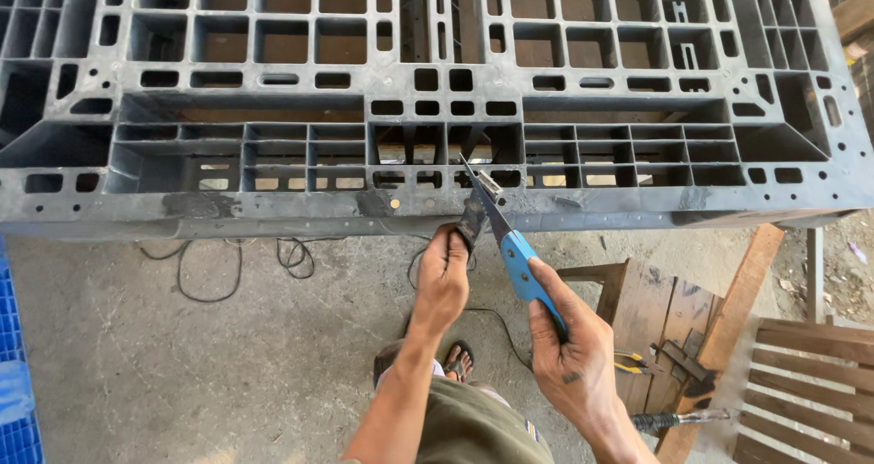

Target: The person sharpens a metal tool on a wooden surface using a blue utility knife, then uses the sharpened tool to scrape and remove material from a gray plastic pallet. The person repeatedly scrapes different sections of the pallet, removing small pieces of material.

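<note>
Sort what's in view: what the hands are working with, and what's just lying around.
In use:
- left hand pinching a dark strip
- right hand holding the blue-handled knife
- grey plastic pallet

Lying about:
- black cable
- yellow-handled pliers
- wooden boards
- blue crate

1 head-worn camera looks steeply down and forward from above the person's arms, close to both hands, facing the near edge of a grey plastic pallet (437, 91) that fills the upper half, with concrete floor (182, 355) below.
</note>
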